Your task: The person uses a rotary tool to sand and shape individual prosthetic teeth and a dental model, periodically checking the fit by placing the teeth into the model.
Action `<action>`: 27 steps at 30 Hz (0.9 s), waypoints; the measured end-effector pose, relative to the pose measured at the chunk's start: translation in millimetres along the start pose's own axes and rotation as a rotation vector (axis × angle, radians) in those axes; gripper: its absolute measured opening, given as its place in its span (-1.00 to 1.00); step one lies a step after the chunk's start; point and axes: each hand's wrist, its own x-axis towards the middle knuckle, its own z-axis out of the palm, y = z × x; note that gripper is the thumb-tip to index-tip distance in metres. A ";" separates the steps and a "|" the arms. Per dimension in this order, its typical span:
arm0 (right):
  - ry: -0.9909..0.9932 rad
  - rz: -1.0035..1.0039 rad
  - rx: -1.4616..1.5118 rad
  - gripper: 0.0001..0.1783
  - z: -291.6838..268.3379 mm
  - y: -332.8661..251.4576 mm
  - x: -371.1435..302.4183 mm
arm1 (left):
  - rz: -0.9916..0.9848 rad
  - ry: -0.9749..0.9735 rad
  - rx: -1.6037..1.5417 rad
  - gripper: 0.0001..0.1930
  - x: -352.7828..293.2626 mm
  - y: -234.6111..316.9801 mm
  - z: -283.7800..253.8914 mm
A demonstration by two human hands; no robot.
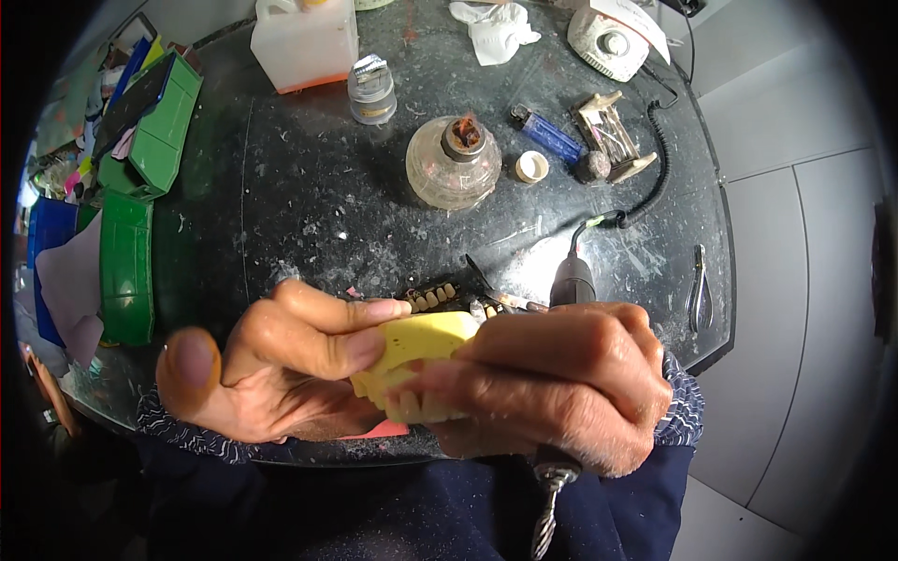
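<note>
A yellow dental cast (426,335) with pale teeth along its lower side is held up in front of me. My left hand (290,365) grips its left side with the fingertips, one digit sticking out to the left. My right hand (566,388) is wrapped round a black rotary handpiece (572,283), its fingers also against the cast's right side. The handpiece's spiral metal bur (554,505) points down toward me, apart from the cast. Behind the cast, on the bench, lie a row of false teeth (433,297) and a thin-bladed tool (482,273), both partly hidden.
A glass spirit lamp (440,173), blue lighter (552,136), small white cap (531,166) and articulator (608,136) stand farther back. The handpiece's coiled cord (666,159) runs along the right. Pliers (700,292) lie near the right edge; green bins (126,271) line the left.
</note>
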 end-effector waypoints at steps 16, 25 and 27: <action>0.128 -0.204 0.097 -0.76 10.6 17.4 -1.9 | 0.188 -0.304 0.200 0.18 6.3 -9.5 -16.6; 0.013 -0.213 0.126 -0.79 10.2 16.2 -7.7 | 0.080 -0.386 0.250 0.19 2.6 -5.3 -22.2; 0.029 -0.223 0.069 -0.78 11.2 15.6 -8.6 | 0.066 -0.399 0.251 0.14 3.3 -6.3 -23.2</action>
